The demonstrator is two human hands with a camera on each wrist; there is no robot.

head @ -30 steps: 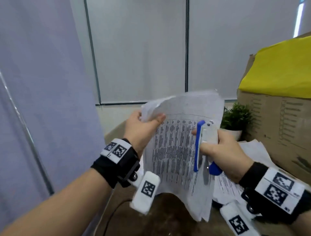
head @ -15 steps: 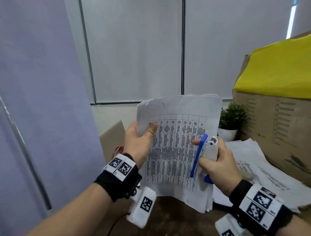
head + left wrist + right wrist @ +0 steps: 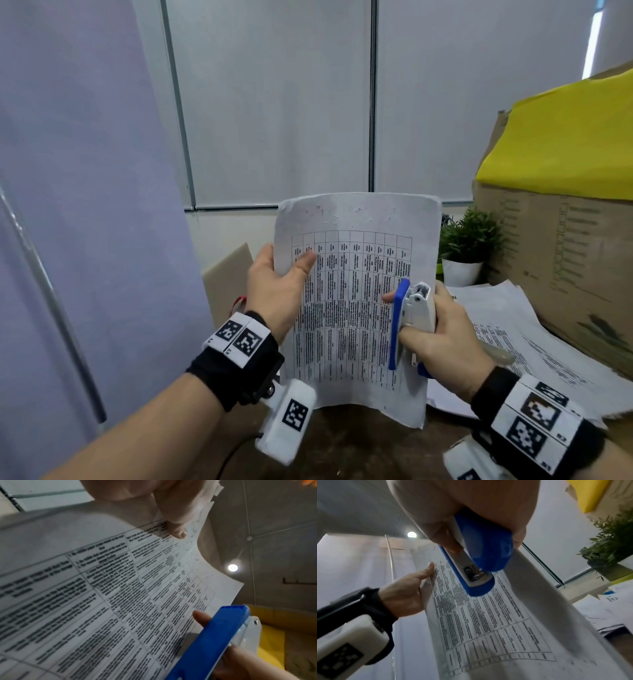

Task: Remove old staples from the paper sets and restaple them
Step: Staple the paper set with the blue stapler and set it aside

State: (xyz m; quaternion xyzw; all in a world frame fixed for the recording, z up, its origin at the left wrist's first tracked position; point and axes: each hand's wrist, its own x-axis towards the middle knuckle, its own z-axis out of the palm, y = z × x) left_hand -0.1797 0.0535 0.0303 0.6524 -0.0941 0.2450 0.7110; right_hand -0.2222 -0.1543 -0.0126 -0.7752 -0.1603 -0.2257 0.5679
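2 hands share the work: the left hand (image 3: 274,294) pinches the paper set (image 3: 356,308) at its left edge, thumb in front, fingers behind, while the right hand (image 3: 442,335) is clamped round the blue stapler (image 3: 409,322) against the right edge. To staple well, I would square the sheets, then bring the stapler's mouth over a top corner, above both sets of fingers.

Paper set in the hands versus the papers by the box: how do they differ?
The paper set is held upright by the left hand and the right hand, which also grips the stapler; the loose papers lie spread flat. The set's sheets are squared together; the papers are fanned. Both are printed white sheets.
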